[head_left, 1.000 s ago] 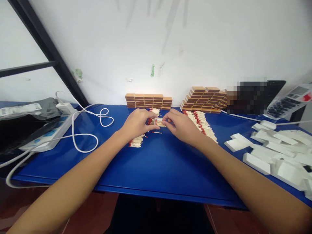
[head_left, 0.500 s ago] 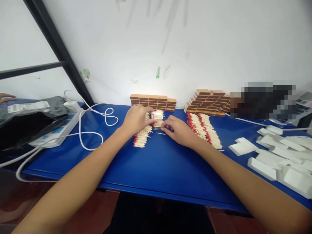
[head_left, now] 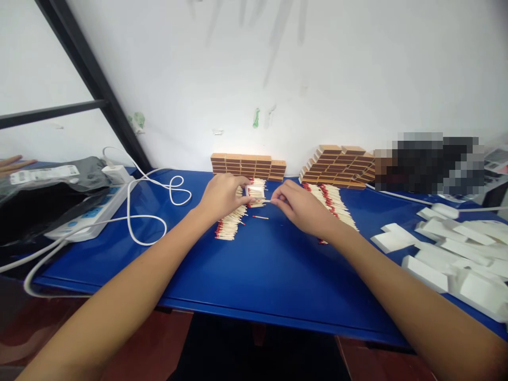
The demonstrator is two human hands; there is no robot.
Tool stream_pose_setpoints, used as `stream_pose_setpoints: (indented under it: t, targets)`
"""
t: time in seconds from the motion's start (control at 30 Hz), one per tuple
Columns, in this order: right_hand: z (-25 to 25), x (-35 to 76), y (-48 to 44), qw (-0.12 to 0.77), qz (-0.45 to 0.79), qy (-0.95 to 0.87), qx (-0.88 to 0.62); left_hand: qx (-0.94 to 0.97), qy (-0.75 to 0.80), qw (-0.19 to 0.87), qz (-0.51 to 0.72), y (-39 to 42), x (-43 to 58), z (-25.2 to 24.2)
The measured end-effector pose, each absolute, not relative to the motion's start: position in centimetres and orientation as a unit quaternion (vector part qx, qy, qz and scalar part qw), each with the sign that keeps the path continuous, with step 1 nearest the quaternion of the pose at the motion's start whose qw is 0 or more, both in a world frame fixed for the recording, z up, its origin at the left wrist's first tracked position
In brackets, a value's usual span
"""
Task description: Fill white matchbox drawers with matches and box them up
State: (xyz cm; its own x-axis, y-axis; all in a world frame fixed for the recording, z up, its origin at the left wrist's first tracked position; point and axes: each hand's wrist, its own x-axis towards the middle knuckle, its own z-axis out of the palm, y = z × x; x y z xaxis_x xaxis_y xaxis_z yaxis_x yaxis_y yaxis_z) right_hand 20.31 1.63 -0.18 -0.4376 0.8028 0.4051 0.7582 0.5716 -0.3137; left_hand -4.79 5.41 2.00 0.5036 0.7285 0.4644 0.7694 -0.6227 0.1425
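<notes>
My left hand (head_left: pixel 220 197) is closed on a small white matchbox tray (head_left: pixel 254 191) filled with red-tipped matches, held just above the blue table (head_left: pixel 262 264). My right hand (head_left: pixel 302 207) pinches a single match (head_left: pixel 265 200) at the tray's right side. A pile of loose matches (head_left: pixel 232 225) lies under my left hand. One stray match (head_left: pixel 261 217) rests on the table between my hands. A longer row of matches (head_left: pixel 333 203) lies beyond my right hand.
Brown matchbox sleeves are stacked against the wall (head_left: pixel 249 166) and at the right (head_left: pixel 341 167). White empty trays (head_left: pixel 448 248) litter the right side. A power strip (head_left: pixel 89 211) with white cables and a dark bag (head_left: pixel 43 196) sit left. Another person's fingers (head_left: pixel 14 163) show at the far left.
My right hand picked a single match off the table and lifted it to the tray. My left hand kept hold of the tray, shifting slightly.
</notes>
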Motion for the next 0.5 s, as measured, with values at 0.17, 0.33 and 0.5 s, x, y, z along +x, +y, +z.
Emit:
stream_pose_setpoints:
  t: [0.17, 0.33, 0.5]
  targets:
    - [0.1, 20.3, 1.6, 0.283, 0.005, -0.831, -0.478, -0.877, -0.403, -0.001, -0.261, 4.8, -4.0, 1.4]
    - [-0.5, 19.8, 1.4, 0.259, 0.009, -0.841, -0.476, -0.886, -0.377, -0.023, -0.267, 4.3, -3.4, 1.2]
    - [-0.1, 19.9, 1.2, 0.315, 0.028, -0.832, -0.455, -0.881, -0.380, -0.021, -0.282, 4.8, -3.8, 1.2]
